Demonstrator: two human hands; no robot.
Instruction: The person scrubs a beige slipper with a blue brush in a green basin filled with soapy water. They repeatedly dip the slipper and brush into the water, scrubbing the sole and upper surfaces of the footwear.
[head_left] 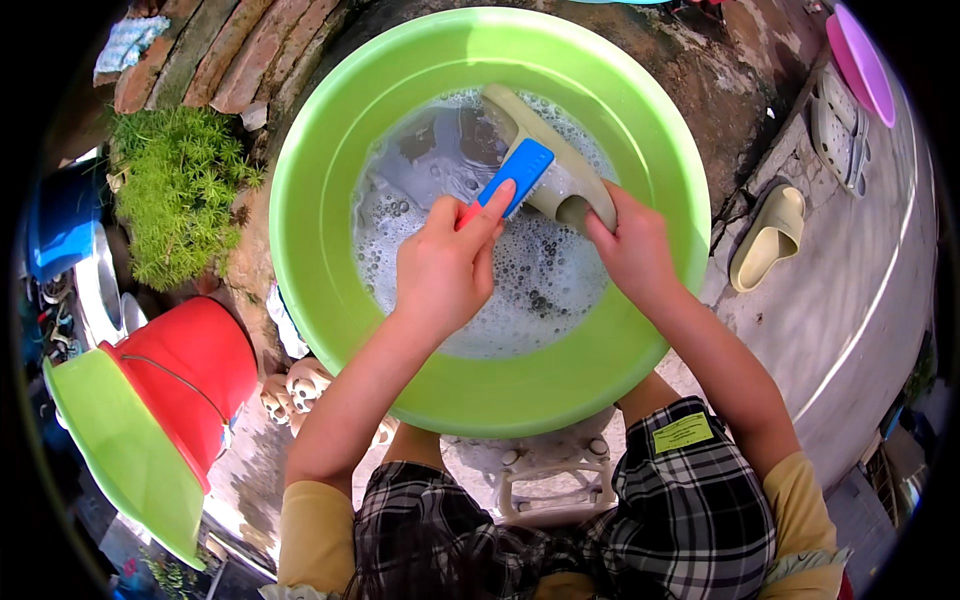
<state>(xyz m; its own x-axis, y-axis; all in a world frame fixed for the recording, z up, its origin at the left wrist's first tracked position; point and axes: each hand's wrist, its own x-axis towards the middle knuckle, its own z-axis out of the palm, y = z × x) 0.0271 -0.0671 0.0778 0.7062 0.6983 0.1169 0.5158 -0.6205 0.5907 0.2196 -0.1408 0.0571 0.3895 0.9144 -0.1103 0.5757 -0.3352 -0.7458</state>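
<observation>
A big green basin (pixel 335 245) of soapy water (pixel 545 300) stands before my knees. My left hand (pixel 447 258) is closed round the red handle of a scrub brush (pixel 518 175), index finger laid along its back. The brush has a blue head with pale bristles, which lie against the side of a beige slide sandal (pixel 555 160). My right hand (pixel 633 243) grips the sandal at its open end, thumb at the opening. The sandal is tilted above the suds, its other end toward the far side of the basin.
A lone beige slide (pixel 768 238) and grey clogs (pixel 838 130) lie on the concrete to the right, below pink and purple basins (pixel 862 62). At left are a tipped red bucket (pixel 195 370), a green tub (pixel 125 450) and a leafy plant (pixel 175 185). Bricks (pixel 225 55) are stacked behind.
</observation>
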